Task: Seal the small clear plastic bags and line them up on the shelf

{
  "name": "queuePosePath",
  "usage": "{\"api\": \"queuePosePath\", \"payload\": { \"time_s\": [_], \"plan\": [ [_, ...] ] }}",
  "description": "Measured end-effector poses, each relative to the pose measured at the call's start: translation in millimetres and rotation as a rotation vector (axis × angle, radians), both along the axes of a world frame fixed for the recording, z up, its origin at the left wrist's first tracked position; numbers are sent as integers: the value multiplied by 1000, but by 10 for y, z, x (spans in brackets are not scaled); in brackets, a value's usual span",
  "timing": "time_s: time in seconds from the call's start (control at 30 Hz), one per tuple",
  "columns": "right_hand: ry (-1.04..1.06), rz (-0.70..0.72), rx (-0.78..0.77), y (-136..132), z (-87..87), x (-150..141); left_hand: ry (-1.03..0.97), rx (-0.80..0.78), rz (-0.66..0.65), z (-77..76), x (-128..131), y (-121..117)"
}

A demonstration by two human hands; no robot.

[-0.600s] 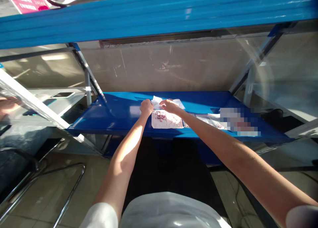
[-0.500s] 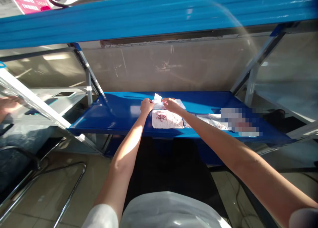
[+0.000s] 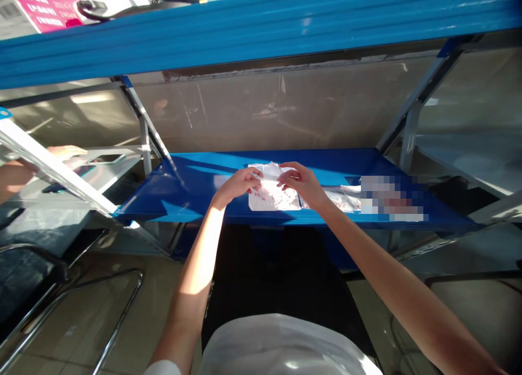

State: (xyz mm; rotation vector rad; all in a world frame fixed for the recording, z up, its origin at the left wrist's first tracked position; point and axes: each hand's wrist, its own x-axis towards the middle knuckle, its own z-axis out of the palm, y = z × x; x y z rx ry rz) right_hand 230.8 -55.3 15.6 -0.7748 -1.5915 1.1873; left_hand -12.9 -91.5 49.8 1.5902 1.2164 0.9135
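My left hand [image 3: 241, 182] and my right hand [image 3: 300, 181] are at the middle of the blue shelf, fingers curled in a pinch. Between them they hold a thin whitish plastic bag [image 3: 271, 172], one hand at each side. Just below the bag, nearer to me, lies a white packet [image 3: 274, 198] with a faint reddish pattern, bright in the sunlight. Whether bag and packet are joined I cannot tell. Beside my right wrist, several flat clear packets [image 3: 346, 200] lie along the front of the shelf, partly hidden by my forearm.
The blue shelf [image 3: 196, 187] spans the space between metal posts. A blue beam [image 3: 261, 35] crosses above it. At the far left another person's hand [image 3: 67, 151] is over a white table with a phone [image 3: 106, 158]. A chair frame [image 3: 122, 309] stands at lower left. A blurred patch covers the right end.
My hands have moved slightly apart, the left one toward me. The upright white piece between them now lies lower and wider. The other person's hand at the left has moved rightward.
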Motion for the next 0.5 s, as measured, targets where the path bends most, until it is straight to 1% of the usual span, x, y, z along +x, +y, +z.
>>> {"api": "queuePosePath", "payload": {
  "time_s": [0.07, 0.17, 0.23, 0.3, 0.4, 0.5],
  "plan": [
    [59, -40, -24, -124, -55, 39, -58, -6, -23, -72, 51, -69],
    [145, -129, -56, -229, -134, 64, -155, -58, -69, -190, 132, -118],
    [166, -157, -82, -270, -151, 64, -190, -93, -54, -260, 193, -124],
    [170, -161, -116, -300, -136, 60, -218, -91, -3, -310, 246, -121],
    [169, -154, -156, -332, -96, 64, -256, -85, 29, -323, 260, -125],
    [128, -114, -159, -355, -97, 88, -252, -115, -22, -266, 187, -154]
  ]
}}
